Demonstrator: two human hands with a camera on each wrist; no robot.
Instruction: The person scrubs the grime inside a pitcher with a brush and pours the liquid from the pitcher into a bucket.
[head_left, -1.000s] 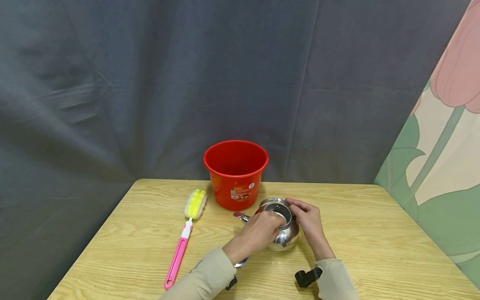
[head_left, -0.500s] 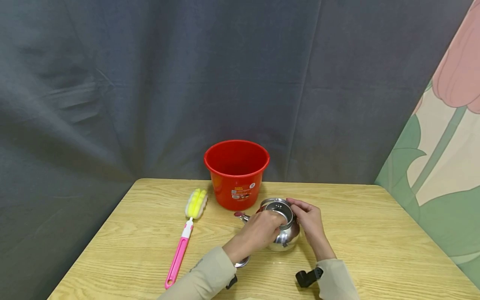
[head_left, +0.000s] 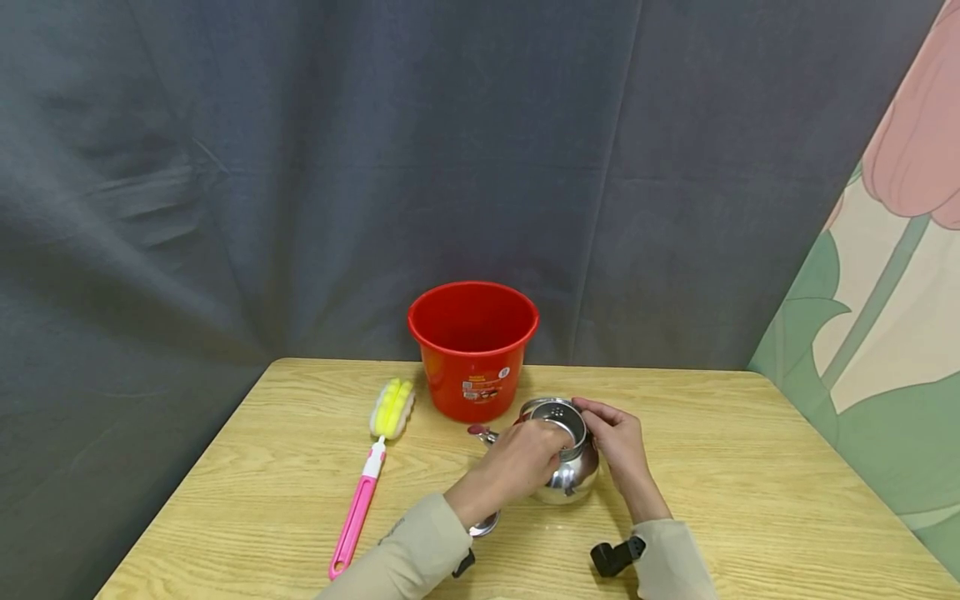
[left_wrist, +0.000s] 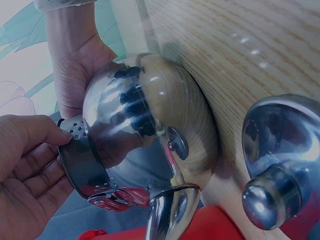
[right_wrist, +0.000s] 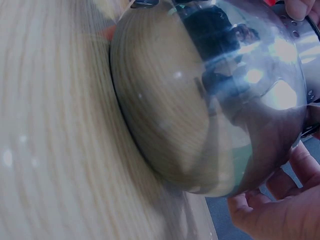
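Observation:
A shiny steel teapot (head_left: 573,477) stands on the wooden table (head_left: 750,467), in front of the red bucket. A perforated metal strainer (head_left: 558,416) sits in its mouth, raised above the rim. My left hand (head_left: 516,467) reaches over the pot from the left, and its fingers (left_wrist: 35,150) pinch the strainer's rim (left_wrist: 80,165). My right hand (head_left: 619,443) curls around the pot's right side, palm against the body (left_wrist: 75,70). The right wrist view shows the pot's belly (right_wrist: 215,100) close up with my right fingers (right_wrist: 280,210) under it. The pot's lid (left_wrist: 280,165) lies on the table by my left wrist.
A red plastic bucket (head_left: 472,346) stands upright behind the teapot, close to the grey curtain. A brush with a pink handle (head_left: 358,504) and a yellow sponge head (head_left: 392,407) lies to the left. A flowered panel (head_left: 885,292) borders the table's right side.

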